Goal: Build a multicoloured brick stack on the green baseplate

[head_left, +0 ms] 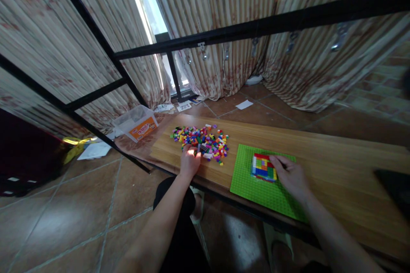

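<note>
My left hand (191, 163) is at the near edge of a heap of small toy building bricks (192, 136) in many colours. Its thumb and fingers look apart among the bricks; no held brick can be made out. To the right, a green studded baseplate (241, 183) lies on the wooden table. On it stands a low, roughly square brick build (264, 167) with red, white, blue, yellow and green bricks on top. The fingers of my right hand (290, 175) are closed on the build's right far corner, by a red brick; the fingertips are partly hidden.
The long wooden table (336, 158) carries all this. A clear plastic box (136, 124) with an orange label stands beyond its left end. A dark object (392, 187) lies at the right. A black metal frame (224, 36) crosses before curtains. Papers (244, 104) lie on the tiled floor.
</note>
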`<move>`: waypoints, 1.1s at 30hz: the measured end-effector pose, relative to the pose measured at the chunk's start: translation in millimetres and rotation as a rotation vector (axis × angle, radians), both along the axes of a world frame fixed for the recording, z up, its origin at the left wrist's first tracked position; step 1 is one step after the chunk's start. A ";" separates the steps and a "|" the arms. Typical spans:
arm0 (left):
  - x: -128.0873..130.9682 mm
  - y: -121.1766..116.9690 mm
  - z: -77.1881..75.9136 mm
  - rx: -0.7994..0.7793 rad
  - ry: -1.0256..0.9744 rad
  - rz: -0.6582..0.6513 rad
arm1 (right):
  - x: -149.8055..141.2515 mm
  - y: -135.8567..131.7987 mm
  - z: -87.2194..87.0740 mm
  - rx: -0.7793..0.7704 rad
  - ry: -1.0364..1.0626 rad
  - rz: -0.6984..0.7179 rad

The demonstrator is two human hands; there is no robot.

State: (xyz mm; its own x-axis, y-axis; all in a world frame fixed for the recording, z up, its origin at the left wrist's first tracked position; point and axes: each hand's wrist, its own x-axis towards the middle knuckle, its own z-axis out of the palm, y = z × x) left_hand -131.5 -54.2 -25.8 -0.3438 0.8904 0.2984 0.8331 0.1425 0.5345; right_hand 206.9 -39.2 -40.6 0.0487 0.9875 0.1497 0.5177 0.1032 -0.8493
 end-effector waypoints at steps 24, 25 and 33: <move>94.2 -28.8 47.7 -0.032 -0.247 -0.374 | -6.7 -7.0 18.6 0.200 0.234 -0.036; 104.8 -28.3 48.6 -0.070 -0.258 -0.406 | -6.5 -10.0 22.2 0.236 0.234 -0.007; 148.4 -7.1 56.2 -0.084 -0.189 -0.583 | -1.4 -23.4 40.0 0.325 0.137 0.170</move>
State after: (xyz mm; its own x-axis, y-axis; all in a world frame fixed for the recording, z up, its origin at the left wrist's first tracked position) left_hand 16.9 -61.2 30.5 0.1662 0.9655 0.2007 0.6788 -0.2596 0.6869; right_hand 205.5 -62.6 -0.7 -0.0705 0.8855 0.4592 0.3543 0.4526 -0.8183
